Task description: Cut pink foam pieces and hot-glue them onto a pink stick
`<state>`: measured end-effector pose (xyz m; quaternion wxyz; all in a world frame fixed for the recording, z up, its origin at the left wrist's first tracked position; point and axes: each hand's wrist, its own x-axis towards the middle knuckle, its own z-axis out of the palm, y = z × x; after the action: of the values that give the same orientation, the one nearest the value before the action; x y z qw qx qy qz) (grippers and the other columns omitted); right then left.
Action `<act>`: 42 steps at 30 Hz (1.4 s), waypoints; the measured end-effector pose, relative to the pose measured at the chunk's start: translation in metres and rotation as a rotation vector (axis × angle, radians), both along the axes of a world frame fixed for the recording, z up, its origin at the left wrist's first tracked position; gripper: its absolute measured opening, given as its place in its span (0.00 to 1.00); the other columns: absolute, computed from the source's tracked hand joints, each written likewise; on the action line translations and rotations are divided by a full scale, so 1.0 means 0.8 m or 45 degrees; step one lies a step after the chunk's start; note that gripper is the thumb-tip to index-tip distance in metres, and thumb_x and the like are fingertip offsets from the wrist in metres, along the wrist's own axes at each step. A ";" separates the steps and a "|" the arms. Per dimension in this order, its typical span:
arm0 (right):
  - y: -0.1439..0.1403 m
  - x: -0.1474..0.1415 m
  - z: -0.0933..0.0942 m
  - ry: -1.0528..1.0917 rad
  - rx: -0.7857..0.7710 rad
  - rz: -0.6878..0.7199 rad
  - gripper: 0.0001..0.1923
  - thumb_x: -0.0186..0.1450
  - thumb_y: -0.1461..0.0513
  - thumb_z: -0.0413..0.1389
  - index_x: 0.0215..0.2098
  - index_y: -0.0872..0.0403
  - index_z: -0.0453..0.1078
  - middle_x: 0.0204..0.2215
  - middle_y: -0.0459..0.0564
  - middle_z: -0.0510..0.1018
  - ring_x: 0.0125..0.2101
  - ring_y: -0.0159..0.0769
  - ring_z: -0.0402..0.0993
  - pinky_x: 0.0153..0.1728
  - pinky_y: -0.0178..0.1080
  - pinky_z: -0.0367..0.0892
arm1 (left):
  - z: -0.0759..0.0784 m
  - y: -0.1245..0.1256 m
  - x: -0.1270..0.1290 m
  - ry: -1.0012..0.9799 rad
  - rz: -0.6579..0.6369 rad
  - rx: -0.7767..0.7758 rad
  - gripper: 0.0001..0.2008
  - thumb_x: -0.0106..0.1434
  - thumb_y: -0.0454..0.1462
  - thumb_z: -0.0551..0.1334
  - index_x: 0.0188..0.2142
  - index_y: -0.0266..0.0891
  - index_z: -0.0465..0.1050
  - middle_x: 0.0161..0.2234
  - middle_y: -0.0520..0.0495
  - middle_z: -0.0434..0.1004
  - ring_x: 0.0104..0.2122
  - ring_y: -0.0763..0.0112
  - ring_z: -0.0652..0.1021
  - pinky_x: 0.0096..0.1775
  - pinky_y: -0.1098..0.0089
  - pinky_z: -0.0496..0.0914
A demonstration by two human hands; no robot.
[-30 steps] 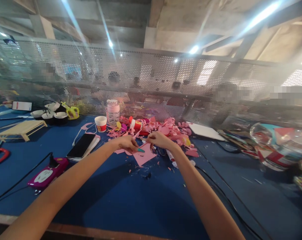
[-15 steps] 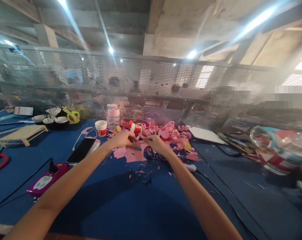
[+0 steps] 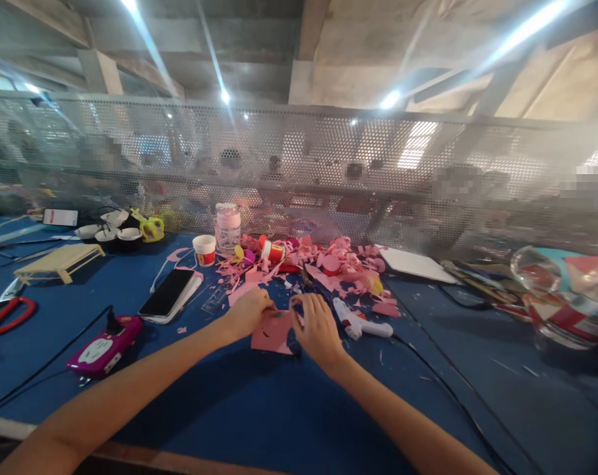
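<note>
A small pink paper sheet (image 3: 271,338) with dark marks and a small green spot near its top is held low over the table. My left hand (image 3: 249,314) pinches its upper left edge, fingers closed. At its right edge is my right hand (image 3: 319,331), its fingers bent and pressed to the sheet; the fingertips are partly hidden. A white glue gun (image 3: 360,323) lies just right of my right hand. Behind both hands spreads a heap of pink paper scraps (image 3: 341,257), with a tipped red-and-white cup (image 3: 273,251) among them.
Left of my hands are a phone (image 3: 167,292), a purple power strip (image 3: 103,346), red-handled scissors (image 3: 14,316) and a small wooden rack (image 3: 59,260). An upright paper cup (image 3: 204,251) and a pink-lidded bottle (image 3: 228,227) stand behind. A plastic container (image 3: 560,297) stands right; perforated mesh (image 3: 299,152) closes the back.
Both hands have come nearer to me, away from the scrap heap, with the pink sheet. The glue gun, mostly covered before by my right hand, now shows. The view has shifted slightly.
</note>
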<state>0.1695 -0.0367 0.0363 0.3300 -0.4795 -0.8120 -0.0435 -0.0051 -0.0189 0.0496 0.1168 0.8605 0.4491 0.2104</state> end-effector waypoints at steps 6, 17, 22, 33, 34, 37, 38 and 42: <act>-0.047 0.002 -0.045 -0.364 0.163 0.404 0.13 0.63 0.64 0.44 0.40 0.56 0.68 0.37 0.53 0.76 0.43 0.39 0.69 0.45 0.39 0.64 | -0.040 -0.015 0.016 0.042 0.073 0.311 0.10 0.59 0.38 0.57 0.38 0.39 0.74 0.43 0.43 0.68 0.46 0.63 0.66 0.47 0.64 0.63; -0.069 -0.008 -0.050 -0.415 -0.084 0.276 0.18 0.58 0.58 0.50 0.39 0.63 0.72 0.40 0.63 0.75 0.46 0.47 0.68 0.49 0.44 0.61 | -0.057 -0.069 0.014 0.198 -0.096 0.055 0.22 0.64 0.36 0.44 0.58 0.36 0.49 0.59 0.41 0.52 0.59 0.65 0.52 0.56 0.60 0.54; -0.072 -0.009 -0.045 -0.403 -0.166 0.294 0.19 0.59 0.58 0.48 0.39 0.64 0.72 0.38 0.63 0.76 0.44 0.47 0.69 0.50 0.46 0.59 | -0.061 -0.051 0.016 0.369 -0.115 -0.007 0.28 0.65 0.44 0.39 0.60 0.30 0.42 0.60 0.35 0.42 0.60 0.62 0.45 0.57 0.55 0.46; -0.067 -0.010 -0.044 -0.260 -0.125 0.280 0.15 0.59 0.64 0.46 0.38 0.61 0.71 0.38 0.58 0.76 0.42 0.43 0.69 0.51 0.45 0.56 | -0.071 0.001 0.037 0.430 0.154 0.052 0.35 0.61 0.51 0.42 0.58 0.23 0.46 0.60 0.29 0.42 0.59 0.53 0.43 0.56 0.53 0.43; -0.066 -0.009 -0.042 -0.217 -0.156 0.263 0.13 0.59 0.65 0.45 0.35 0.59 0.71 0.35 0.56 0.77 0.39 0.41 0.71 0.49 0.44 0.58 | -0.071 0.002 0.036 0.407 0.143 0.044 0.35 0.61 0.51 0.42 0.58 0.24 0.46 0.60 0.29 0.42 0.59 0.54 0.43 0.56 0.52 0.42; -0.063 -0.006 -0.035 -0.093 -0.236 0.161 0.11 0.59 0.66 0.44 0.31 0.57 0.69 0.30 0.54 0.76 0.35 0.38 0.71 0.43 0.40 0.63 | -0.071 0.001 0.032 0.299 0.092 -0.040 0.35 0.62 0.50 0.43 0.59 0.24 0.41 0.60 0.28 0.41 0.60 0.56 0.42 0.56 0.51 0.42; -0.062 -0.005 -0.033 -0.070 -0.253 0.134 0.10 0.58 0.66 0.45 0.32 0.58 0.68 0.31 0.55 0.75 0.36 0.39 0.70 0.42 0.40 0.64 | -0.071 0.001 0.029 0.235 0.088 -0.079 0.35 0.62 0.49 0.43 0.59 0.25 0.38 0.60 0.29 0.40 0.60 0.56 0.42 0.56 0.52 0.44; -0.063 -0.006 -0.033 -0.103 -0.343 0.135 0.15 0.56 0.65 0.47 0.42 0.63 0.62 0.39 0.61 0.72 0.44 0.42 0.66 0.42 0.41 0.65 | -0.071 -0.001 0.019 -0.037 0.161 -0.170 0.34 0.62 0.47 0.44 0.60 0.31 0.28 0.60 0.34 0.44 0.59 0.60 0.47 0.55 0.56 0.53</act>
<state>0.1644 -0.0868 0.0098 0.2317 -0.4735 -0.8473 0.0640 0.0103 -0.0197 -0.0070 0.1668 0.8175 0.5138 0.1996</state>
